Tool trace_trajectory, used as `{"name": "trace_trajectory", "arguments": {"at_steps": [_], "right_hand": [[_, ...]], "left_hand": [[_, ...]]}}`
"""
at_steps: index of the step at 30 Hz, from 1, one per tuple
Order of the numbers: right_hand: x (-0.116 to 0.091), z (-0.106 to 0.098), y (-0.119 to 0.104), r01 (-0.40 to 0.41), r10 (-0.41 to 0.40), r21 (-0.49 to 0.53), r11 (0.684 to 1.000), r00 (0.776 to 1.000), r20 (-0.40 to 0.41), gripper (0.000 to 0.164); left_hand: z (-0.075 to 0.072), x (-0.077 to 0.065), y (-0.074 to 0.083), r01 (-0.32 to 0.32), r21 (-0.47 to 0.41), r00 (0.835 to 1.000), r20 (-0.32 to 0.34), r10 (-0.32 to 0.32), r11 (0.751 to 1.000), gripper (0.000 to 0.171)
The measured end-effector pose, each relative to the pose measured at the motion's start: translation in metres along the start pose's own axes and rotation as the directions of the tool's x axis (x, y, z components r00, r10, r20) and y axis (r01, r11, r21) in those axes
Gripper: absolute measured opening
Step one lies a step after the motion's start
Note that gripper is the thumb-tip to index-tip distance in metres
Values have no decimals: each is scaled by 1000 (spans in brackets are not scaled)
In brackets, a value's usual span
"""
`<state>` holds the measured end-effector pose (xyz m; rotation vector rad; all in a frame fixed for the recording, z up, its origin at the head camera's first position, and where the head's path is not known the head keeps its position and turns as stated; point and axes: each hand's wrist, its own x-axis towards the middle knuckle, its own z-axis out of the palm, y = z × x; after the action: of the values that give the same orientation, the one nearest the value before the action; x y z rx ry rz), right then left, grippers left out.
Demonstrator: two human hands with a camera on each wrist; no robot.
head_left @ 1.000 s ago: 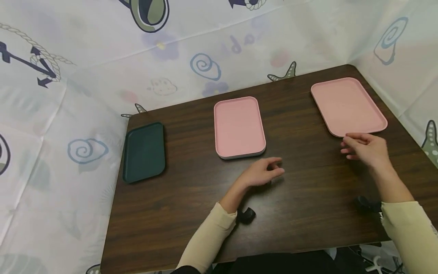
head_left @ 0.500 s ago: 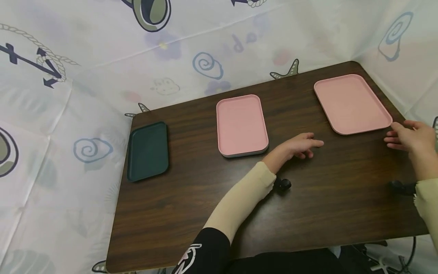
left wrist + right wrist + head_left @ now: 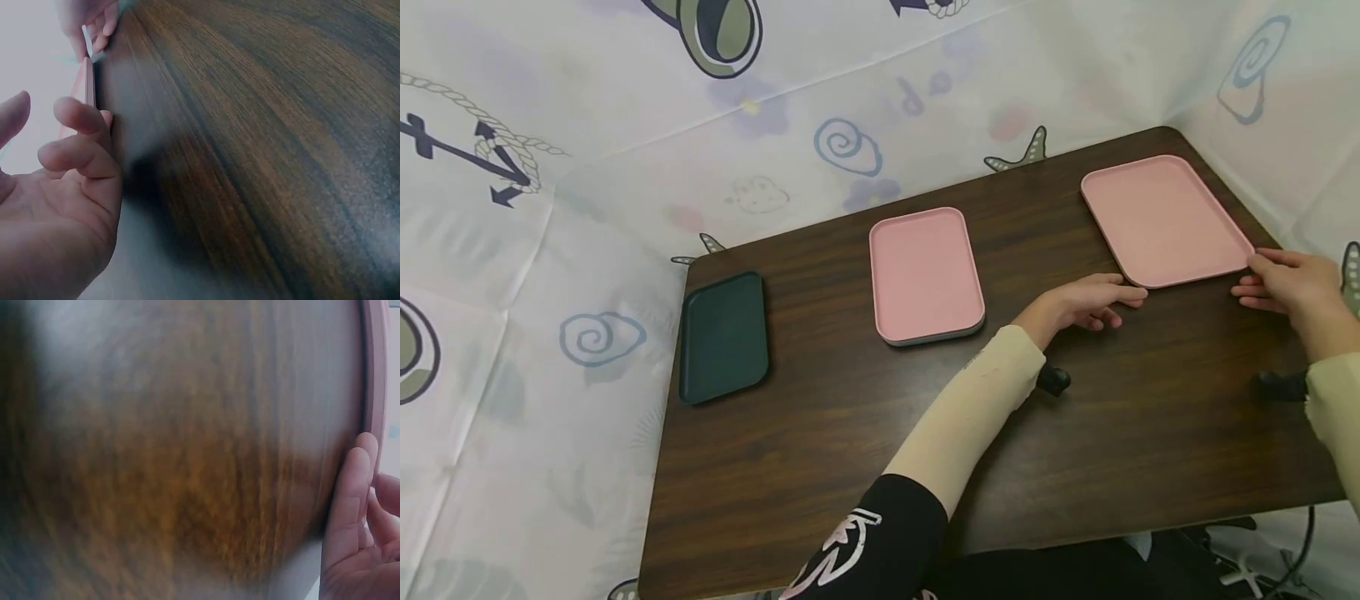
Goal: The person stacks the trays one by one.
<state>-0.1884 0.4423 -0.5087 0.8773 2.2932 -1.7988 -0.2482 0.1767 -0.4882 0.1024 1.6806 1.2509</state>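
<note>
The large pink tray (image 3: 1168,221) lies flat at the far right of the table. At its near right corner my right hand (image 3: 1303,283) pinches the rim; the right wrist view shows fingers (image 3: 359,469) along the outside of the edge with the thumb opposite. My left hand (image 3: 1086,302) reaches to the near left corner, thumb and fingers spread apart, fingertips close to the rim. In the left wrist view these fingers (image 3: 78,153) overlap the tray edge (image 3: 89,87), and nothing shows in the palm.
A smaller pink tray (image 3: 927,275) sits on a grey one mid-table. To the left lies a dark green tray (image 3: 724,337). The brown wooden table (image 3: 820,458) meets a printed white cloth (image 3: 625,125) behind and at both sides.
My left hand has moved right and away from me to the large pink tray's near left corner. My right hand has shifted right along the near edge to the right corner.
</note>
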Motion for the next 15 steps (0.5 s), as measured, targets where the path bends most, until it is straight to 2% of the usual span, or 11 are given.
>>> {"name": "trace_trajectory", "arguments": {"at_steps": [2,6,7,10,11,15], "right_hand": [[1,1,-2,7,-7,9,1000,1000,3,55],[-1,3,-1,20,-20,6,1000,999,28,19],[-1,3,-1,25,-24,-7,1000,999,35,17],[-1,4,0,48,-45,-52,998,997,58,25],[-1,4,0,55,-51,-63,996,996,70,32],[-1,2,1,75,-65,-76,994,990,127,32]], "left_hand": [[-3,1,-3,-16,-10,1000,2,16,1000,70],[-8,5,-12,-43,-51,999,-1,43,998,64],[-9,6,-14,-50,-61,999,-4,50,997,61],[-10,6,-19,-88,-69,996,-29,86,994,55],[-10,6,-20,-99,-66,994,-44,97,993,54],[-8,4,-22,-142,-54,984,-120,135,988,45]]}}
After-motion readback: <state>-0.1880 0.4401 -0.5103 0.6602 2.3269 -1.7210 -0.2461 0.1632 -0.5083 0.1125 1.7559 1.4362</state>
